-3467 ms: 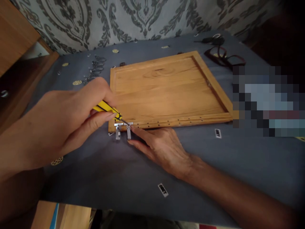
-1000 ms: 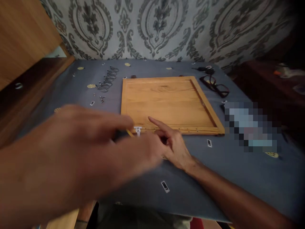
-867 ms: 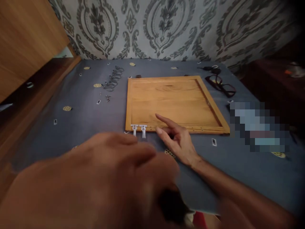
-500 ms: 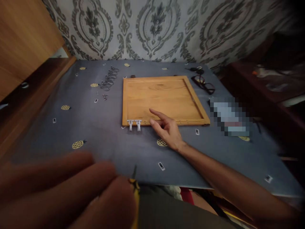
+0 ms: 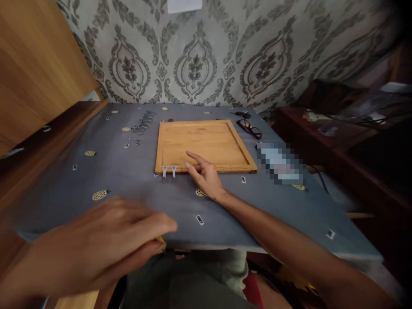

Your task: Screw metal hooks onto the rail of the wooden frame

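Observation:
A framed wooden panel (image 5: pixel 199 143) lies flat on the patterned grey-blue tablecloth. My right hand (image 5: pixel 206 178) is at the panel's front edge, its index finger and thumb apart, with no object visible in it. Just left of that hand, two small silver hinge-like brackets (image 5: pixel 169 170) sit along the front rim. My left hand (image 5: pixel 119 238), partly smeared by motion, hovers over the table's near left edge. Its finger and thumb show a gap between them, and nothing is seen held. Several small screws (image 5: pixel 137 142) lie left of the panel, in front of a row of wire-like metal pieces (image 5: pixel 143 122).
Glasses (image 5: pixel 249 128) and keys (image 5: pixel 243 114) lie beyond the panel's right corner. A pixelated flat object (image 5: pixel 280 163) rests to its right. A wooden cabinet (image 5: pixel 38 73) borders the left side, a dark red furniture top (image 5: pixel 289 124) the right. The patterned wall (image 5: pixel 193 64) stands behind.
The view has tilted up and shifted, showing more wall. My left hand has moved away from the camera, so more of it shows. My right hand stays at the panel's front edge.

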Demonstrator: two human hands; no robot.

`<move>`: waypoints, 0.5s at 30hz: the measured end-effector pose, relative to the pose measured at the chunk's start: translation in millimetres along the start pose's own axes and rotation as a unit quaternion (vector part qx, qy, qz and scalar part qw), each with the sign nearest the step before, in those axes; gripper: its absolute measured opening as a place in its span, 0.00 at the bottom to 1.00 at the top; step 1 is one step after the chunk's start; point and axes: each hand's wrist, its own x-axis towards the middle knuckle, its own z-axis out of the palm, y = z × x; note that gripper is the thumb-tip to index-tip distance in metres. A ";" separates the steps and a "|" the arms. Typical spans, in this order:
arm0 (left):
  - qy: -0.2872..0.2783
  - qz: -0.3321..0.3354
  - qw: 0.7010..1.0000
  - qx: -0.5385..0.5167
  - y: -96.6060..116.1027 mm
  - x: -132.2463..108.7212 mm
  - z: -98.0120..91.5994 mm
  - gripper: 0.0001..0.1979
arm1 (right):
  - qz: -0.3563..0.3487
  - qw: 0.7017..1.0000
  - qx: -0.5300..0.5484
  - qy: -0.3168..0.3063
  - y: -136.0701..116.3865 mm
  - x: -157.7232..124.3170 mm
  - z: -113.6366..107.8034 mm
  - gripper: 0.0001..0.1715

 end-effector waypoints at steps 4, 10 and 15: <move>-0.081 0.039 0.995 -0.044 8.0 57.5 22.0 0.08 | -0.017 1.000 0.000 0.013 -0.3 -1.4 0.8 0.38; -0.159 0.093 0.962 -0.203 2.9 98.4 71.8 0.02 | -0.024 0.999 0.008 0.026 0.8 -2.1 2.3 0.35; -0.169 0.078 0.955 -0.229 0.8 111.1 76.4 0.03 | -0.012 0.999 0.030 0.035 6.7 1.4 1.3 0.35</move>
